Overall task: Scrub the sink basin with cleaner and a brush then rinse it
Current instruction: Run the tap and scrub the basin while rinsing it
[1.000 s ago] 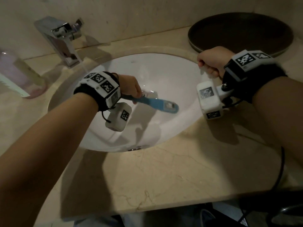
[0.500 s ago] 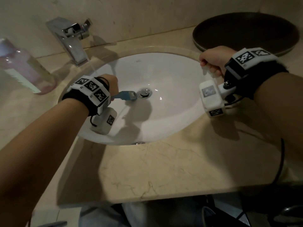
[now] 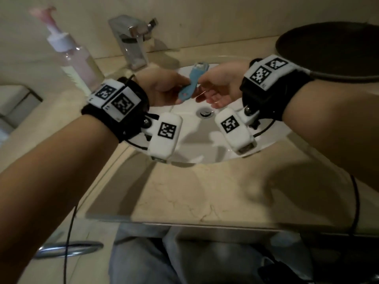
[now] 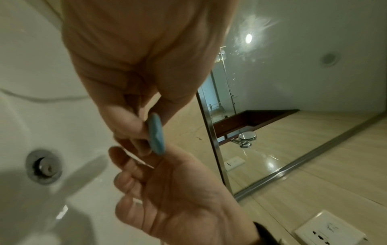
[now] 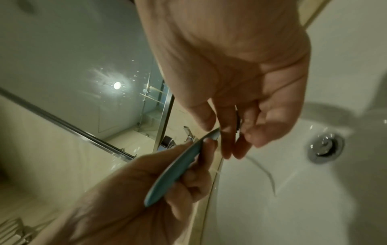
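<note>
Both hands up over the sink basin (image 3: 272,138), meeting above the drain (image 3: 205,114).

Left hand (image 3: 162,87): fingers curled round the lower end of the brush (image 3: 193,82), pinching the handle. In the right wrist view the handle (image 5: 178,167) lies across the curled left fingers with the thumb on top.

Brush: light blue plastic, slim flat handle that widens at the grip end, small pink mark near that end. Head end points up and away toward the faucet (image 3: 133,44), with a pale whitish patch at the head; too blurred to make out bristles. It's in the air, not touching the basin.

Right hand (image 3: 220,88): palm up, fingers loosely spread and relaxed, holding nothing. Its fingertips sit right at the brush handle; can't tell if they actually touch it. In the left wrist view the right palm (image 4: 178,195) lies just below the blue handle end (image 4: 156,136).

Basin: white, oval, set under a beige marble surface (image 3: 215,193). 1 clear pump bottle (image 3: 75,56) with pinkish liquid stands on the surface left of the faucet. Dark round tray (image 3: 332,52) at the back right.
</note>
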A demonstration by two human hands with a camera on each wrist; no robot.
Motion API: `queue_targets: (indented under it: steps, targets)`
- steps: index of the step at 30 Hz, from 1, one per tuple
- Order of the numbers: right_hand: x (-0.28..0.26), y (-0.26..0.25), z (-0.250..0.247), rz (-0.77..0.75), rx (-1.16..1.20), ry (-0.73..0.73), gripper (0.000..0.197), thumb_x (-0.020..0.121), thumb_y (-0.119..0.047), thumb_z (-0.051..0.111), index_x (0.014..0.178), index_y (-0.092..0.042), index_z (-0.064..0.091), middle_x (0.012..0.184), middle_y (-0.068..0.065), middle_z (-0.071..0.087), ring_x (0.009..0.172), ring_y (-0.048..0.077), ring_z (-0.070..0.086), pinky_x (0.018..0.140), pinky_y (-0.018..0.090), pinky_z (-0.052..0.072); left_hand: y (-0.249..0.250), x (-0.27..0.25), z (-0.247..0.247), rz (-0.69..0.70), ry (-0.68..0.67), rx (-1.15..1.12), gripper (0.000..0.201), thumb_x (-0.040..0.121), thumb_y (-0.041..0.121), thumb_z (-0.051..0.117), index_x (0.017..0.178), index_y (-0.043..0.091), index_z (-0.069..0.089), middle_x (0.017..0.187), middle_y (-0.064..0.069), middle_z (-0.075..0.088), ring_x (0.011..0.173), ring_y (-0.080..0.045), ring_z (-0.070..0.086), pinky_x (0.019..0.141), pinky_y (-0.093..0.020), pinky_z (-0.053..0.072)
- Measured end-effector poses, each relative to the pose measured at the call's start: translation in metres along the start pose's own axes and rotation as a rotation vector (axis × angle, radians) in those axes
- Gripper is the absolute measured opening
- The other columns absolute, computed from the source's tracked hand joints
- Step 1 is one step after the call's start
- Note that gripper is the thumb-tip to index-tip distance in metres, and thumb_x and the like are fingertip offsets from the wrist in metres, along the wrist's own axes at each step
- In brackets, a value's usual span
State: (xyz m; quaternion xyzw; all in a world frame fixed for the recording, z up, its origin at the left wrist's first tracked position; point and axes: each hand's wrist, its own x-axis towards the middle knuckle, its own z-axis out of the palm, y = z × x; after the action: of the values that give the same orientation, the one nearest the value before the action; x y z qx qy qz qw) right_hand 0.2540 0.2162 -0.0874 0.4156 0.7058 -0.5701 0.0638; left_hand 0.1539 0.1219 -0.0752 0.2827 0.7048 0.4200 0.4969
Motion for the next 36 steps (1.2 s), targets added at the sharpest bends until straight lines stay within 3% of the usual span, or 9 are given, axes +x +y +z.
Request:
queue_targets:
  steps: [3, 8, 16, 20, 23, 28, 30, 34, 36]
  targets:
    - [0.010, -0.001, 0.006, -0.010, 0.066, 0.034, 0.034, 0.098, -0.032, 0.041, 0.070, -0.016, 0.055, 0.043, -0.008, 0.055, 0.041, 0.004, 0.038, 0.051, 0.017, 0.049, -0.009, -0.001, 0.000, -0.017, 0.024, 0.045, 0.025, 0.102, 0.017, 0.035, 0.086, 0.011, 0.053, 0.071, 0.002, 0.059, 0.053, -0.005, 0.054, 0.049, -0.016, 0.049]
    - [0.026, 0.002, 0.008, -0.012, 0.070, 0.135, 0.015, 0.099, -0.020, 0.042, 0.099, -0.012, 0.055, 0.085, 0.001, 0.057, 0.073, 0.011, 0.055, 0.089, 0.036, 0.051, -0.015, -0.009, -0.014, -0.076, 0.041, 0.344, 0.019, 0.099, 0.019, 0.045, 0.086, 0.019, 0.059, 0.062, 0.012, 0.068, 0.048, 0.001, 0.060, 0.064, -0.019, 0.046]
    - [0.045, 0.022, -0.001, 0.028, -0.652, -0.169, 0.023, 0.102, -0.008, 0.032, 0.093, -0.004, 0.054, 0.078, 0.009, 0.054, 0.063, 0.017, 0.056, 0.044, 0.017, 0.050, -0.024, -0.021, -0.081, -0.127, 0.428, 0.519, 0.008, 0.094, 0.018, 0.053, 0.099, 0.017, 0.058, 0.086, 0.007, 0.057, 0.093, -0.014, 0.050, 0.078, -0.029, 0.040]
    - [0.052, 0.030, 0.016, -0.049, -0.899, -0.369, 0.018, 0.101, -0.009, 0.035, 0.103, -0.007, 0.052, 0.073, 0.003, 0.053, 0.064, 0.012, 0.051, 0.057, 0.019, 0.048, -0.040, -0.021, -0.112, -0.143, 0.457, 0.420, 0.037, 0.091, 0.010, 0.054, 0.128, 0.009, 0.052, 0.127, -0.008, 0.055, 0.100, -0.024, 0.055, 0.066, -0.027, 0.048]
    - [0.063, 0.034, 0.027, -0.043, -0.981, -0.465, 0.019, 0.101, -0.013, 0.038, 0.098, -0.013, 0.057, 0.074, -0.001, 0.057, 0.065, 0.008, 0.054, 0.056, 0.012, 0.049, -0.045, -0.021, -0.118, -0.197, 0.416, 0.392, 0.041, 0.091, 0.014, 0.054, 0.131, 0.011, 0.049, 0.115, -0.013, 0.054, 0.076, -0.022, 0.054, 0.044, -0.023, 0.047]
    - [0.070, 0.050, 0.018, -0.121, -1.146, 0.030, 0.023, 0.093, -0.011, 0.053, 0.113, -0.007, 0.062, 0.084, 0.005, 0.052, 0.081, 0.019, 0.047, 0.060, 0.023, 0.041, -0.045, -0.017, -0.119, -0.200, 0.407, 0.380, 0.045, 0.093, 0.013, 0.051, 0.138, 0.014, 0.045, 0.124, -0.014, 0.054, 0.095, -0.026, 0.052, 0.069, -0.036, 0.047]
    - [0.065, 0.053, 0.005, -0.142, -1.261, 0.150, 0.009, 0.089, -0.005, 0.054, 0.083, -0.010, 0.059, 0.060, 0.004, 0.051, 0.070, 0.018, 0.046, 0.056, 0.023, 0.038, -0.045, -0.017, -0.120, -0.198, 0.423, 0.394, 0.041, 0.093, 0.012, 0.050, 0.134, 0.010, 0.047, 0.116, -0.014, 0.051, 0.093, -0.027, 0.050, 0.067, -0.036, 0.047]
    - [0.077, 0.053, -0.008, -0.080, -1.256, -0.035, 0.014, 0.095, -0.018, 0.050, 0.093, -0.010, 0.062, 0.085, 0.007, 0.067, 0.069, 0.009, 0.061, 0.073, 0.013, 0.051, -0.045, -0.016, -0.119, -0.194, 0.427, 0.423, 0.027, 0.095, 0.010, 0.046, 0.121, 0.017, 0.047, 0.111, -0.009, 0.047, 0.091, -0.023, 0.047, 0.076, -0.038, 0.045]
    - [0.080, 0.052, -0.002, -0.066, -1.112, -0.255, 0.017, 0.099, -0.017, 0.043, 0.098, -0.015, 0.060, 0.073, -0.002, 0.062, 0.053, -0.004, 0.059, 0.056, 0.006, 0.046, -0.045, -0.015, -0.120, -0.187, 0.421, 0.435, 0.033, 0.096, 0.009, 0.045, 0.129, 0.015, 0.046, 0.113, -0.009, 0.047, 0.098, -0.023, 0.045, 0.083, -0.041, 0.046]
